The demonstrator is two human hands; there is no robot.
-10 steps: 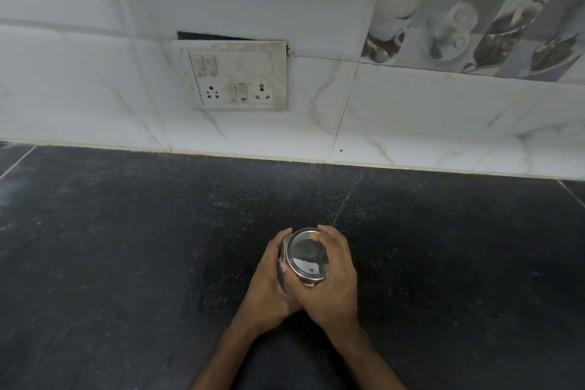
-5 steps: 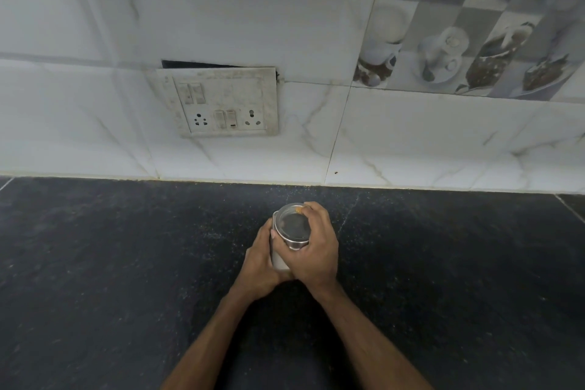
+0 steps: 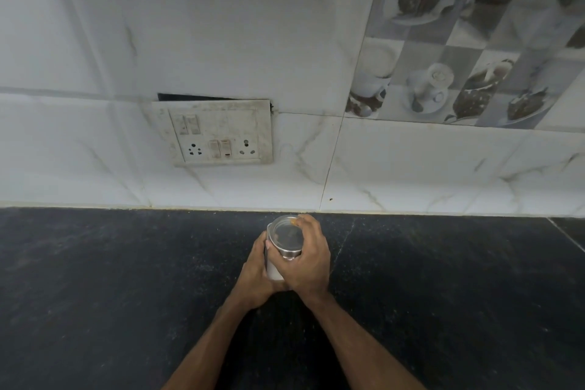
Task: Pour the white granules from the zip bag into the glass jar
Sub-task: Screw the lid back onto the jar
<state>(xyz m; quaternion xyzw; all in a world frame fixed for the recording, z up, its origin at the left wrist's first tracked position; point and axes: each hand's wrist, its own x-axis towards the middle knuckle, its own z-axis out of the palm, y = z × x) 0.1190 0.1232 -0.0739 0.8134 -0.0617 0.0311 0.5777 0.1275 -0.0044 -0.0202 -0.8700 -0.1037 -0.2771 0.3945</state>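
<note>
A glass jar with white granules inside stands on the black counter, close to the wall. A shiny metal lid sits on top of it. My left hand wraps the jar's body from the left. My right hand grips the lid from the right and over its rim. Most of the glass is hidden by my fingers. No zip bag is in view.
A white marble-tiled wall rises right behind the jar. A dirty switch and socket plate is set in it to the upper left. Picture tiles with cups are at the upper right. A counter seam runs at far right.
Both hands have pushed the jar away from me toward the wall, and the view has tilted up. The grip on jar and lid is the same.
</note>
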